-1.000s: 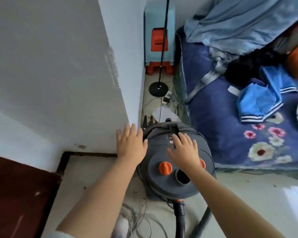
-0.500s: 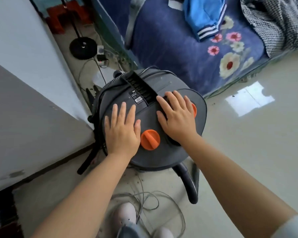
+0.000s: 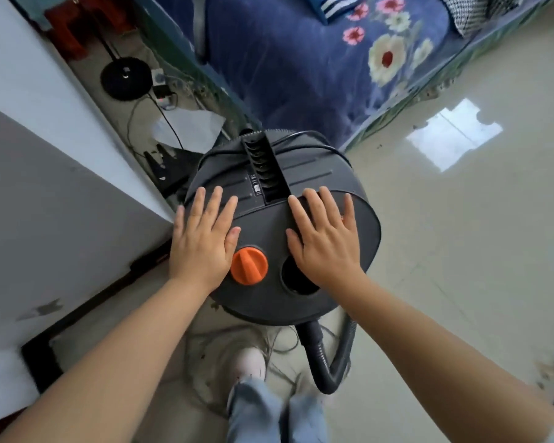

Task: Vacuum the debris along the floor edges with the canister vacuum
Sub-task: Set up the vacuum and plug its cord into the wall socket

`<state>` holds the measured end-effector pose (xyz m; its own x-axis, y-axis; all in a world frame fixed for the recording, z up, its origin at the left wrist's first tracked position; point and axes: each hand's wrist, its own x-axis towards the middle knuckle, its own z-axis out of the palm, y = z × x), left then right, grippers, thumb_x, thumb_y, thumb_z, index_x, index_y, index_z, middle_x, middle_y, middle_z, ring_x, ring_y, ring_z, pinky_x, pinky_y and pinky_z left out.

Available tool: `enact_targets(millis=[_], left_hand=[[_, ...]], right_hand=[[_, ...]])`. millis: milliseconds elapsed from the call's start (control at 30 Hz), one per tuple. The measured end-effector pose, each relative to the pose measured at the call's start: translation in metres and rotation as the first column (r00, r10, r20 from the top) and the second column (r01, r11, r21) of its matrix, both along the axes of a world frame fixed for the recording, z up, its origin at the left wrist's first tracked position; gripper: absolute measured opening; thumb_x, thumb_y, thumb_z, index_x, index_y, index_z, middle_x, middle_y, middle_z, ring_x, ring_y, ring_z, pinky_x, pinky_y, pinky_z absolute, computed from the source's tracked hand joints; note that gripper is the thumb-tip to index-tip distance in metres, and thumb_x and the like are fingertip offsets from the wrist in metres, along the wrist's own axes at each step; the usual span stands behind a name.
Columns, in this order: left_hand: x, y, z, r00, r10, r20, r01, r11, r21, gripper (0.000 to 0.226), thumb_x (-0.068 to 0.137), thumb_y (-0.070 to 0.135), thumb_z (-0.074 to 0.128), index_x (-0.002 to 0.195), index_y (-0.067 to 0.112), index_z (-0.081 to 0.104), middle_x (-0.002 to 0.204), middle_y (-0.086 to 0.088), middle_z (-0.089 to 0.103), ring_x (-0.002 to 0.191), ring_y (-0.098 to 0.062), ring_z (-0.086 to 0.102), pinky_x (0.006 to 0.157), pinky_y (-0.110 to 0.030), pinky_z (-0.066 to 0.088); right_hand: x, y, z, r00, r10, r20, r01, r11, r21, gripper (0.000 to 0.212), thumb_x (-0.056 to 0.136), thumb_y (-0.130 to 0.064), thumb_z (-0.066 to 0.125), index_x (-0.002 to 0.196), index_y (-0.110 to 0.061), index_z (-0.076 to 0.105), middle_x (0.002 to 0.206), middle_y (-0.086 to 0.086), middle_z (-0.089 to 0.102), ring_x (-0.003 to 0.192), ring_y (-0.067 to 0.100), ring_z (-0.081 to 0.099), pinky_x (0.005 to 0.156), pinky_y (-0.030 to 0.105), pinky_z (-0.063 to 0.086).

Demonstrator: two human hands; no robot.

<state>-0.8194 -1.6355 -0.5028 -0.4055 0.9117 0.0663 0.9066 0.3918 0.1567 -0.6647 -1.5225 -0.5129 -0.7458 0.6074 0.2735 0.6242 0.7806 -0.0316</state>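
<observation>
While the dark grey canister vacuum point(image 3: 279, 219) stands on the floor point(image 3: 461, 251) at the wall corner point(image 3: 77, 174), just off the foot of the bed point(image 3: 295, 65), both hands lie flat on its lid. The left hand point(image 3: 202, 241) rests beside the orange knob point(image 3: 249, 265), its fingers point(image 3: 218, 206) straight and slightly spread; the right hand point(image 3: 325, 241) partly covers a round opening point(image 3: 296, 279), fingers likewise spread. The hose point(image 3: 327, 362) curls from the vacuum's near side over thin cables point(image 3: 205, 372) by a white shoe point(image 3: 250, 362).
</observation>
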Motion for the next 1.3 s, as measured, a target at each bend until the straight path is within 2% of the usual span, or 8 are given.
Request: enact_targets(millis=[133,233,333,500,633,967,1067,1300], left_hand=[[0.039,-0.016,0.006,0.997,0.037,0.069,-0.038,0.999,0.008,0.050,0.089,0.027,0.035,0.125,0.000,0.057,0.131,-0.022,0.054,0.120,-0.045,0.049,0.092,-0.061,0.038],[0.072,-0.034,0.005,0.990,-0.030,0.137,0.018,0.996,0.088,0.049,0.088,0.023,0.036,0.121,-0.006,0.057,0.129,-0.024,0.055,0.118,-0.043,0.052,0.095,-0.056,0.041],[0.089,-0.044,-0.001,0.983,-0.122,0.136,0.108,0.989,0.103,0.058,0.085,0.035,0.039,0.124,-0.006,0.054,0.132,-0.024,0.052,0.127,-0.035,0.043,0.106,-0.042,0.022],[0.097,-0.043,-0.013,0.982,-0.183,0.045,0.175,0.975,0.136,0.067,0.079,0.047,0.041,0.130,0.004,0.036,0.135,-0.022,0.050,0.130,-0.027,0.028,0.112,-0.032,0.005],[0.102,-0.040,-0.020,0.961,-0.276,0.006,0.268,0.940,0.210,0.068,0.078,0.048,0.043,0.129,0.004,0.037,0.135,-0.022,0.049,0.130,-0.026,0.029,0.114,-0.030,0.004],[0.186,-0.001,-0.021,0.876,-0.482,-0.022,0.470,0.840,0.270,0.064,0.078,0.046,0.045,0.126,0.005,0.041,0.131,-0.019,0.054,0.128,-0.024,0.035,0.112,-0.034,0.011],[0.215,0.027,-0.021,0.835,-0.549,-0.024,0.530,0.793,0.301,0.058,0.081,0.039,0.043,0.124,0.001,0.051,0.130,-0.020,0.055,0.127,-0.025,0.036,0.111,-0.035,0.011],[0.277,0.097,-0.020,0.739,-0.673,-0.033,0.644,0.691,0.329,0.051,0.084,0.028,0.038,0.117,-0.003,0.062,0.127,-0.019,0.058,0.124,-0.023,0.038,0.111,-0.034,0.014]], right_hand=[[0.040,-0.022,0.007,0.998,-0.033,0.058,0.036,0.998,-0.057,0.048,0.086,-0.038,0.042,0.119,-0.010,0.063,0.117,0.015,0.063,0.118,0.035,0.052,0.099,0.056,0.036],[0.065,-0.017,0.009,1.000,-0.008,-0.024,0.006,0.996,-0.091,0.044,0.085,-0.039,0.045,0.117,-0.013,0.061,0.108,0.015,0.063,0.108,0.029,0.045,0.094,0.061,0.038],[0.085,-0.013,0.007,0.996,-0.017,-0.082,0.011,0.998,-0.068,0.042,0.086,-0.036,0.048,0.110,-0.005,0.063,0.099,0.016,0.064,0.093,0.031,0.054,0.085,0.042,0.047],[0.101,-0.033,-0.002,0.970,-0.131,-0.203,0.129,0.991,-0.020,0.033,0.086,-0.022,0.049,0.099,0.003,0.065,0.094,0.019,0.064,0.093,0.026,0.043,0.080,0.036,0.035],[0.122,-0.047,-0.003,0.944,-0.220,-0.246,0.225,0.974,-0.011,0.031,0.073,0.000,0.047,0.099,0.005,0.063,0.095,0.020,0.062,0.091,0.028,0.040,0.078,0.036,0.033],[0.223,-0.048,-0.001,0.886,-0.415,-0.208,0.424,0.906,-0.001,0.042,0.070,-0.002,0.038,0.103,0.004,0.063,0.105,0.014,0.051,0.093,0.027,0.041,0.078,0.038,0.047],[0.255,-0.036,0.000,0.848,-0.489,-0.205,0.497,0.868,-0.016,0.043,0.070,-0.004,0.037,0.102,0.006,0.064,0.099,0.021,0.061,0.092,0.027,0.040,0.076,0.041,0.051],[0.321,0.003,-0.005,0.721,-0.637,-0.271,0.652,0.757,-0.046,0.037,0.080,-0.006,0.041,0.104,0.007,0.065,0.097,0.024,0.064,0.092,0.026,0.040,0.084,0.035,0.032]])
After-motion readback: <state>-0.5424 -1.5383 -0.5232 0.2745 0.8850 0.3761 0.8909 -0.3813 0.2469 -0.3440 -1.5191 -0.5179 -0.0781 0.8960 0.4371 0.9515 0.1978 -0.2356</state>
